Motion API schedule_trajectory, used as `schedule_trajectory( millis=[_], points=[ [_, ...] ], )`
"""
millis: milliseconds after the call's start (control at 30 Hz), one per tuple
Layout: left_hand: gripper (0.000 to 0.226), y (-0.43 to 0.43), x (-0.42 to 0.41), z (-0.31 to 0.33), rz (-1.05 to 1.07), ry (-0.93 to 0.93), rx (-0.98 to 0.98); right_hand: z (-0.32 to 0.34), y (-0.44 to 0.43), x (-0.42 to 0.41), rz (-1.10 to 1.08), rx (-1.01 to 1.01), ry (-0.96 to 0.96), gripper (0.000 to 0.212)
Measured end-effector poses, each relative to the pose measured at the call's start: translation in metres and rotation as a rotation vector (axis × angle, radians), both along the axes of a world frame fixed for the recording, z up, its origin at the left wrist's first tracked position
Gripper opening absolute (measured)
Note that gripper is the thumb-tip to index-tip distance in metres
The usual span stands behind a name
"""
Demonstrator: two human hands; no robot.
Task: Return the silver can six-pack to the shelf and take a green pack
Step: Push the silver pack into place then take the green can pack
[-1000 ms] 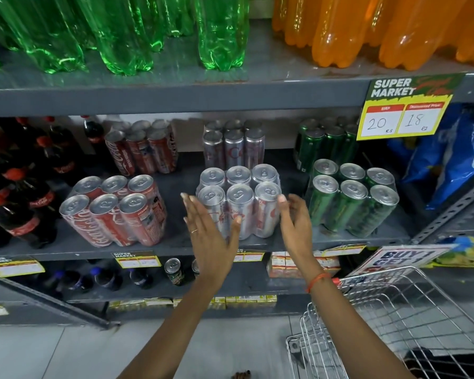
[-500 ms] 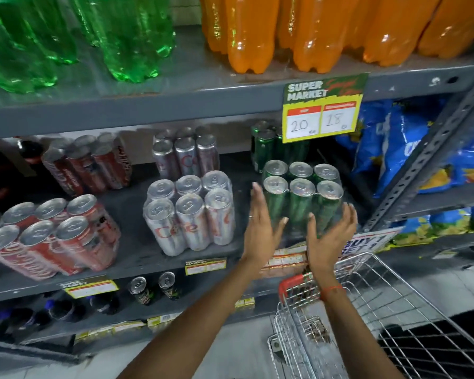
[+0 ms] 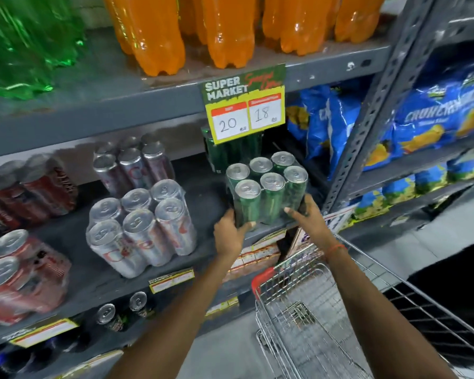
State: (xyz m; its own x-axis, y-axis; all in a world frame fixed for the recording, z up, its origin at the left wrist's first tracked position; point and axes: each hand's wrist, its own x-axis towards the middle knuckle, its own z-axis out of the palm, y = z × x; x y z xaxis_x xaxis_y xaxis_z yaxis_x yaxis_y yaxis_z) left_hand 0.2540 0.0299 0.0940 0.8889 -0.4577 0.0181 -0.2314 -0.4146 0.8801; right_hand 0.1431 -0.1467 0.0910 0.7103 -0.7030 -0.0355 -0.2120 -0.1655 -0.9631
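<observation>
Silver can six-pack [image 3: 143, 228] back on shelf [image 3: 211, 192]; left hand [image 3: 229, 232] and right hand [image 3: 307, 214] clasp lower sides of green six-pack [image 3: 266, 192] at shelf front. Likely heavy, shrink-wrap slippery, so support underneath, not by film

even indoor light, glare on the orange bottles [image 3: 159, 36], motion blur and wide-angle bending toward the edges.

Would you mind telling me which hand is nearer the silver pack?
Left. The left hand grips the green pack's left side, just right of the silver pack; the right hand is further right.
</observation>
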Motion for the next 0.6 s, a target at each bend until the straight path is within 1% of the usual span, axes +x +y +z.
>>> schedule_trajectory(
  millis=[100,233,367,600],
  points=[
    [0.048,-0.0075,-0.0079,0.0027,0.007,-0.039,0.02,0.0062,-0.0129,-0.0016,0.054,0.063,0.008,0.053],
    [0.053,-0.0065,-0.0121,0.0033,-0.006,-0.055,0.025,0.0094,-0.0149,-0.001,0.075,0.131,-0.011,0.057],
    [0.052,-0.0056,-0.0078,0.0009,-0.004,-0.033,0.008,0.0073,-0.013,-0.0026,0.063,0.171,-0.023,0.058],
    [0.053,-0.0056,-0.0104,-0.0024,-0.002,-0.027,0.001,0.003,-0.0137,-0.0017,0.058,0.182,-0.024,0.058]
  ],
)
